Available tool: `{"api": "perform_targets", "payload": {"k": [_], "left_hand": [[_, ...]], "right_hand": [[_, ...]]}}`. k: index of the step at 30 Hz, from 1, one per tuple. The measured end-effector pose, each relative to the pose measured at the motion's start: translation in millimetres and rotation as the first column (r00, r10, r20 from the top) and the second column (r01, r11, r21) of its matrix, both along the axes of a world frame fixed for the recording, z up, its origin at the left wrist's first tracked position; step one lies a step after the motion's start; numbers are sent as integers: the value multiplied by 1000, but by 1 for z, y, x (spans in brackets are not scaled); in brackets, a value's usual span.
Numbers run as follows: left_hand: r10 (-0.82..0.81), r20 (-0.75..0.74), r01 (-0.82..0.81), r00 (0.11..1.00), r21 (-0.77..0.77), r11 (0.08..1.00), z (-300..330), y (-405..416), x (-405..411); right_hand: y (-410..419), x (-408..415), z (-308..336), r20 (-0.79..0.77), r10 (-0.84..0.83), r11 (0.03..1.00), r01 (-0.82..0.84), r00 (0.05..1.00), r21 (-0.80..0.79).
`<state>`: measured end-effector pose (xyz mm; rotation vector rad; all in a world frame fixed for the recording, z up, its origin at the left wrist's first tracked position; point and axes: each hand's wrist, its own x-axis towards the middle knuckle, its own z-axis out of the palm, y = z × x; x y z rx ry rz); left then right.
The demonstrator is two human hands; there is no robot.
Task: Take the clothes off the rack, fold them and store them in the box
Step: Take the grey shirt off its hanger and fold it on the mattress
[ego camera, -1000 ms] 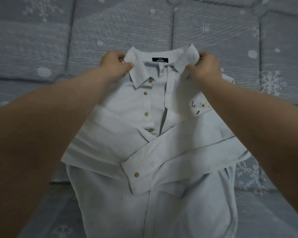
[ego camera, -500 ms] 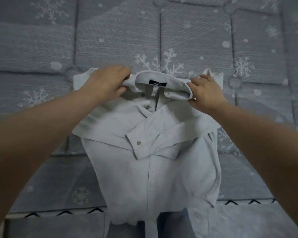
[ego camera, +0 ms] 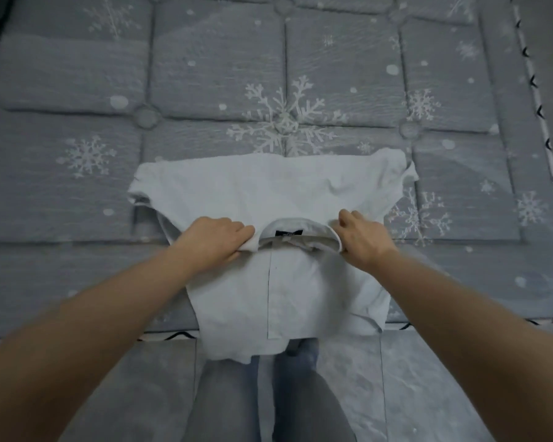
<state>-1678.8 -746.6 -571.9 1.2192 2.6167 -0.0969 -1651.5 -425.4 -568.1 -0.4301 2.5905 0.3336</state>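
A pale white button shirt (ego camera: 268,193) lies on the grey mattress (ego camera: 205,74), its upper part doubled over so the back faces up beyond the collar. The collar with a black label (ego camera: 288,232) sits between my hands. My left hand (ego camera: 217,237) pinches the fabric at the collar's left end. My right hand (ego camera: 361,237) grips the shirt at the collar's right end. The lower part of the shirt (ego camera: 320,298) reaches the mattress's near edge and hangs slightly over it. No rack or box is in view.
The mattress is quilted with white snowflakes and has a patterned trim along its right edge (ego camera: 537,106) and near edge. My legs in grey jeans (ego camera: 268,393) stand against the near edge. A grey floor (ego camera: 428,393) lies below.
Both hands have drawn the collar toward me, folding the shirt's top over the crossed sleeves, which are now hidden. The view has pulled back and shows more mattress.
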Motion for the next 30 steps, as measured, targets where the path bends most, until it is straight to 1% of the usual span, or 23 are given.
{"api": "perform_targets", "payload": {"k": [3,5,9,12,16,19,22,24,25,28,29,30], "left_hand": [[-20,29,20,999,-3,1000,-3,10,51],[-18,40,20,999,-58,998,-8,14,79],[44,70,-38,997,-80,996,-14,27,140],[74,99,-64,992,-98,993,-16,34,172],[79,77,-68,994,-134,989,-22,41,194],[77,71,-68,994,-128,990,-32,35,209],[85,88,-71,992,-153,986,-39,30,219],[77,127,-54,989,-176,983,-44,27,220],[77,137,-55,988,-160,986,-45,26,219],[174,81,-176,981,14,984,-40,32,207],[211,56,-214,976,60,975,-41,37,202],[258,65,-262,964,51,964,-43,40,198]], "right_hand": [[5,41,-3,33,23,1000,-23,999,13],[6,63,-2,44,52,998,-53,998,22],[14,110,-2,-13,145,987,-144,989,66],[24,133,-9,20,212,976,-213,977,39],[30,148,-17,-25,234,972,-234,972,7],[23,166,-24,-9,219,974,-218,976,54],[19,176,-26,91,189,974,-199,978,109],[17,177,-25,126,119,976,-139,985,166],[13,177,-24,103,87,985,-100,991,137],[1,172,-31,19,21,998,-20,1000,-55],[-3,170,-35,17,-12,993,14,1000,-115],[-7,168,-39,48,-60,986,67,997,-155]]}}
